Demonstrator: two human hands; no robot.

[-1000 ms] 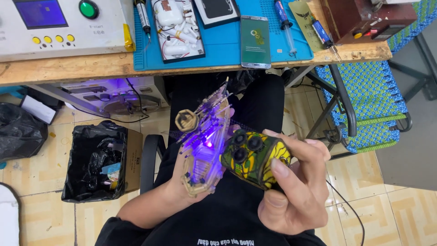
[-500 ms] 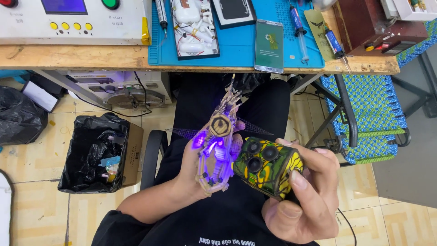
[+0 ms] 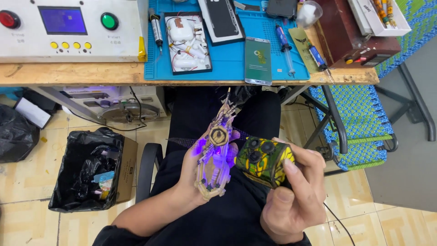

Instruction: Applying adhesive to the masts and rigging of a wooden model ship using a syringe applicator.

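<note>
My left hand (image 3: 193,175) holds a long, clear plastic toy craft (image 3: 217,152) that glows purple inside and has a gold hexagonal cap on top. It points away from me, toward the bench. My right hand (image 3: 291,193) grips a small yellow and green remote (image 3: 263,160) with several round black buttons, my thumb lying along its right side. Toy and remote sit side by side above my lap, almost touching.
A wooden bench (image 3: 91,73) runs across the top with a grey control box (image 3: 68,27), a blue work mat (image 3: 227,59), a phone (image 3: 258,60), a tray of white parts (image 3: 187,43) and screwdrivers. A bin with a black bag (image 3: 88,171) stands at left, a blue-green woven chair (image 3: 359,123) at right.
The view has tilted down and drifted, so the bench sits lower in frame. The toy has turned more upright in my left hand; the remote stays gripped beside it.
</note>
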